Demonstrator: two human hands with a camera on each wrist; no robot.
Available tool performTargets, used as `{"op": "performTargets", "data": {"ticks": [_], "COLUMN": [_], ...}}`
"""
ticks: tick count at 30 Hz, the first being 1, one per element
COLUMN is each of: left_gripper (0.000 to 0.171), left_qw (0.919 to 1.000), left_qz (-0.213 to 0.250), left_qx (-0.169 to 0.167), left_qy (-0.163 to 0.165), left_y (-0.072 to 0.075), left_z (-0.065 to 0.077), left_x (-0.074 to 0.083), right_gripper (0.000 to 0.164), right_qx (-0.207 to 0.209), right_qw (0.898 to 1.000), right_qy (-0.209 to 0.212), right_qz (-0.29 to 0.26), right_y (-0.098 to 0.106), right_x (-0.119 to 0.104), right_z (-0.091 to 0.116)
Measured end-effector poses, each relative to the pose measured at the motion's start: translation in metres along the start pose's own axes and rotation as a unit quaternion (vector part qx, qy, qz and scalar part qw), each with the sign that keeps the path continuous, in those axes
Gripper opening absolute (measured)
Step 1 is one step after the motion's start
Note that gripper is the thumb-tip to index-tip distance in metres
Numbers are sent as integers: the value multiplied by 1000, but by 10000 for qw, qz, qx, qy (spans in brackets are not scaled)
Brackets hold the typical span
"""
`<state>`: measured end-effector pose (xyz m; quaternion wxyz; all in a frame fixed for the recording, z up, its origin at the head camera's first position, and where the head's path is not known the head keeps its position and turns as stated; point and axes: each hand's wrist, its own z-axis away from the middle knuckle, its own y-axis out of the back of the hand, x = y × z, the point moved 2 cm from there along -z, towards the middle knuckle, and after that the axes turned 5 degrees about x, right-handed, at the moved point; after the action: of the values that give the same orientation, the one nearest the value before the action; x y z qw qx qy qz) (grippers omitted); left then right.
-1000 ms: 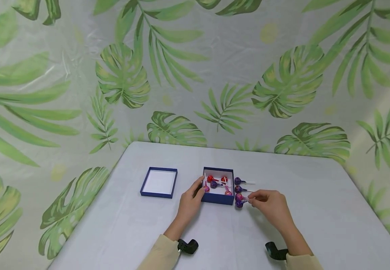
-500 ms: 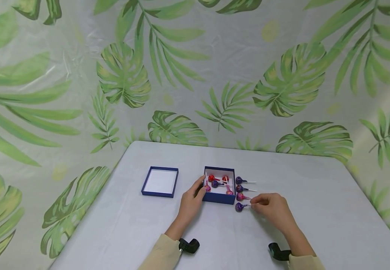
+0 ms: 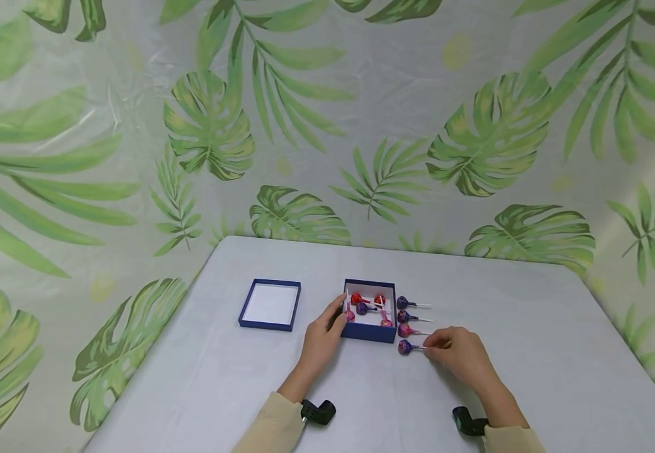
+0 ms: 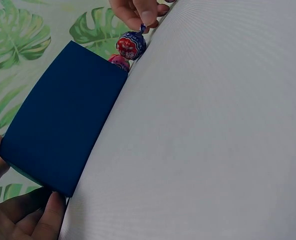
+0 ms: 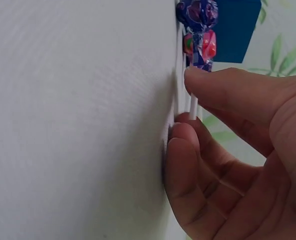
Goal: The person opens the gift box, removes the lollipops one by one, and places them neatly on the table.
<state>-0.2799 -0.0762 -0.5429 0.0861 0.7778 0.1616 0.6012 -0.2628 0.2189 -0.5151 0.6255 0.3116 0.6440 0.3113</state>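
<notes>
My left hand (image 3: 320, 340) holds the left side of a dark blue open box (image 3: 368, 332), thumb and fingers at its corner in the left wrist view. Inside the box lie several wrapped lollipops, among them a red one (image 3: 357, 299) and a purple one (image 3: 363, 308). To the right of the box, my right hand (image 3: 460, 352) pinches the white stick of a purple lollipop (image 3: 405, 347), the nearest in a column. Behind it lie a pink lollipop (image 3: 404, 330) and two more purple lollipops (image 3: 403, 316), sticks pointing right.
A shallow blue-edged box lid (image 3: 270, 304) with a white inside lies to the left of the box. Everything stands on a white-covered table (image 3: 202, 384). A leaf-patterned cloth (image 3: 316, 126) hangs behind the table's far edge.
The right hand has drawn the purple lollipop slightly toward me and away from the pink one it overlapped, lining it up with the column. The left hand stays on the box.
</notes>
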Motion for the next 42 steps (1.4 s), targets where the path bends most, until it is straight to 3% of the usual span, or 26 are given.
{"op": "performTargets", "data": {"ticks": [7, 17, 25, 42], "left_gripper": [45, 45, 46, 45], "left_qw": [9999, 10000, 9999, 10000], "left_qz": [39, -11, 13, -24], "left_qx": [-80, -77, -95, -51], "left_qy": [-49, 34, 138, -11], "left_y": [-1, 0, 0, 1], "left_z": [0, 1, 0, 0], "left_x": [0, 1, -1, 0], "right_gripper": [6, 9, 8, 11], "right_qx": [72, 108, 6, -203], "right_qw": [9994, 9994, 9997, 9998], "right_qy": [199, 280, 225, -37], "right_qz": [260, 146, 134, 50], "right_y": [-2, -4, -4, 2], "right_x": [5, 8, 8, 7], "right_z": [-3, -4, -7, -10]}}
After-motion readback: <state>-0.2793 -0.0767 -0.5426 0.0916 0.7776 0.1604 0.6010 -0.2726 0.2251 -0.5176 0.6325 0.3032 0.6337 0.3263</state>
